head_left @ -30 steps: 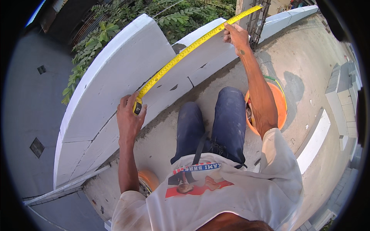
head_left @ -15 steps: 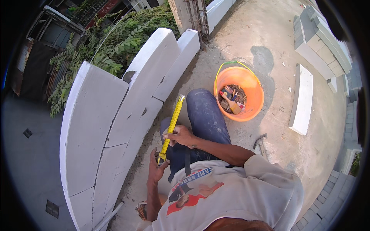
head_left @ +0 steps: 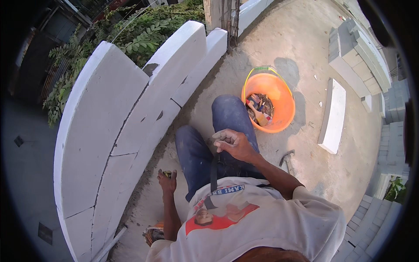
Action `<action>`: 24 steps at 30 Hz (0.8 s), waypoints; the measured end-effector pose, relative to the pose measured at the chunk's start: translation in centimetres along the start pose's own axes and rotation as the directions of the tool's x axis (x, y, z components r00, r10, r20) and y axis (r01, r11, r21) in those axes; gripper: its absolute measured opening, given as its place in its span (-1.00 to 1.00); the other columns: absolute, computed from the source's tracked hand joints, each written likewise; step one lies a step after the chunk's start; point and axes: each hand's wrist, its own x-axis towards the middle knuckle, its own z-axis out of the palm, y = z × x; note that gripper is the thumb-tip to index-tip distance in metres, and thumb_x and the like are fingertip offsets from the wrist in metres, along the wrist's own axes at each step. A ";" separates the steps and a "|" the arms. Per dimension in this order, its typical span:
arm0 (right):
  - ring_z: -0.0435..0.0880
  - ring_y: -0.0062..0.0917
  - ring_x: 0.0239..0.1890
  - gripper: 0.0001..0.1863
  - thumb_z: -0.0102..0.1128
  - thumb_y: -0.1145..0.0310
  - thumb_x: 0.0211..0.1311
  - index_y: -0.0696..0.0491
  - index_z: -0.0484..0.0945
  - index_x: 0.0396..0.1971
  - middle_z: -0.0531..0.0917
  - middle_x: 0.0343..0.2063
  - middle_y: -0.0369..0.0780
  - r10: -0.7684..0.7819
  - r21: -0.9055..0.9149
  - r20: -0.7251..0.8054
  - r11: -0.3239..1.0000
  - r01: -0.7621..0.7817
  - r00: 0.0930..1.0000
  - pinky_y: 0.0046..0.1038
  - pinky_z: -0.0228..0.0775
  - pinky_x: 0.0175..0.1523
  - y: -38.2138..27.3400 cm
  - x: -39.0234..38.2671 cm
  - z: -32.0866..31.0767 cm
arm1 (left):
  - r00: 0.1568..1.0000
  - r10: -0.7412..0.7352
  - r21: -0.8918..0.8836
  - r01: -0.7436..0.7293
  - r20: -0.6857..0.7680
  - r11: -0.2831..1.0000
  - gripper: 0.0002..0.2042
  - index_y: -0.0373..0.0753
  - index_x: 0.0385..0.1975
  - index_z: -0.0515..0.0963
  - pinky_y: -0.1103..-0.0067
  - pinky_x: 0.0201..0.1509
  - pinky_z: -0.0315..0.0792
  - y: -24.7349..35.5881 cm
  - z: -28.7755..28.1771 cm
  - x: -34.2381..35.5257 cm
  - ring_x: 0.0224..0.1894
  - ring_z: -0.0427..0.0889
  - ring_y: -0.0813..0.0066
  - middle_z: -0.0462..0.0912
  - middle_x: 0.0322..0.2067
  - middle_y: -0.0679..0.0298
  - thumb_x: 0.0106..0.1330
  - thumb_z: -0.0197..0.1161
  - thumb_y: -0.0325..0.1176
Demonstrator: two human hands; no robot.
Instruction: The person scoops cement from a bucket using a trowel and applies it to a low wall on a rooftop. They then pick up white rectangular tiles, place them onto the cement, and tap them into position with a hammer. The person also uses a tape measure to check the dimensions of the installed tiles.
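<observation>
My left hand (head_left: pixel 167 182) is closed around a tape measure (head_left: pixel 167 174), low beside my left knee and near the white block wall (head_left: pixel 135 131). Only a bit of its yellow and black case shows between the fingers; no blade sticks out. Over my right thigh hovers my right hand (head_left: pixel 235 144), its fingers curled and pinched together. Whether something small is in that pinch cannot be made out. A dark strap (head_left: pixel 214 172) hangs down at my waist, below this hand.
An orange bucket (head_left: pixel 283 105) with a brush (head_left: pixel 260 116) and scraps stands ahead of my right knee. A hammer (head_left: pixel 286 157) lies on the concrete floor to my right. Farther right are a loose white block (head_left: pixel 332 117) and stacked blocks (head_left: pixel 355 70). Leafy plants (head_left: pixel 148 39) grow behind the wall.
The yellow blade has gone back into the tape measure. My left hand has moved down and left with it; my right hand has let go of the blade and moved up and right.
</observation>
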 end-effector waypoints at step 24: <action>0.73 -0.49 -0.16 -0.33 0.39 0.20 0.40 0.23 0.40 0.37 0.73 -0.09 -0.12 0.119 -0.289 -0.799 0.784 -0.550 0.590 -0.40 0.62 -0.17 10.1 -11.1 -16.6 | 0.979 -0.163 0.231 0.132 0.121 0.964 0.07 -0.21 0.52 0.00 -0.01 0.31 0.47 -3.4 8.2 -2.4 0.35 0.32 -0.06 0.23 0.25 0.03 0.07 0.63 -0.21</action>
